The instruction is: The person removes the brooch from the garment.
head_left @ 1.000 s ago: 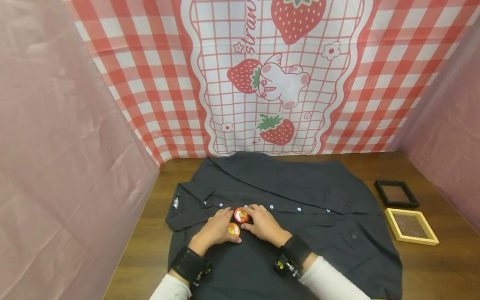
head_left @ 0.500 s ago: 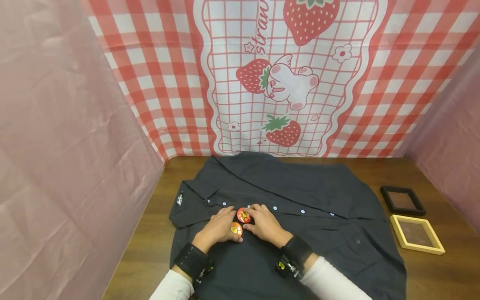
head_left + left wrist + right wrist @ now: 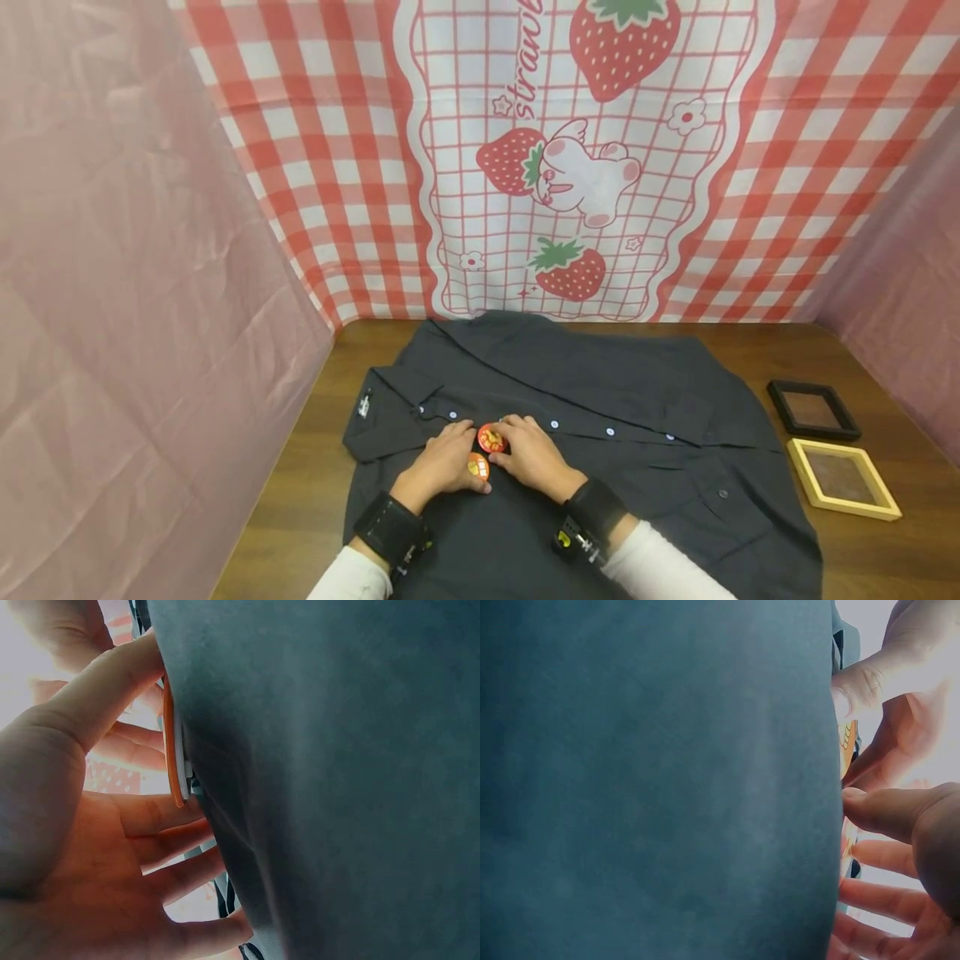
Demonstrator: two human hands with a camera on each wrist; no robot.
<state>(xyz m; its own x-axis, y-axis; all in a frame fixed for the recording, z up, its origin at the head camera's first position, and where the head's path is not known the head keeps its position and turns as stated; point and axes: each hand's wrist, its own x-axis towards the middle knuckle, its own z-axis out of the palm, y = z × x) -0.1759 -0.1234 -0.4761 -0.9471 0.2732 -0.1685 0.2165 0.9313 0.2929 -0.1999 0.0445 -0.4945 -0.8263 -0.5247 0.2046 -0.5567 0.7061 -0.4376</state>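
A dark grey button-up shirt (image 3: 540, 533) lies spread out, with two round button badges on its front below the row of buttons. My left hand (image 3: 441, 463) pinches the orange badge (image 3: 478, 468) between thumb and index finger. In the left wrist view this orange badge (image 3: 174, 750) appears edge-on, lifted slightly at one side, with a pale back. Just above and right of it, my right hand (image 3: 534, 454) has thumb and index finger at the rim of the red badge (image 3: 491, 437). The right wrist view mostly shows shirt cloth; my right hand (image 3: 915, 862) touches the red badge there.
At the right of the wooden table (image 3: 862, 558) lie a black square frame (image 3: 846, 432) and a pale yellow frame (image 3: 797, 467) beside the shirt. A red checked cloth (image 3: 360, 208) with strawberries hangs behind; pink cloths (image 3: 150, 333) hang at both sides.
The head view has shifted, so everything sits a little further right. The red badge's picture looks slightly turned. Both hands stay at the same badges.
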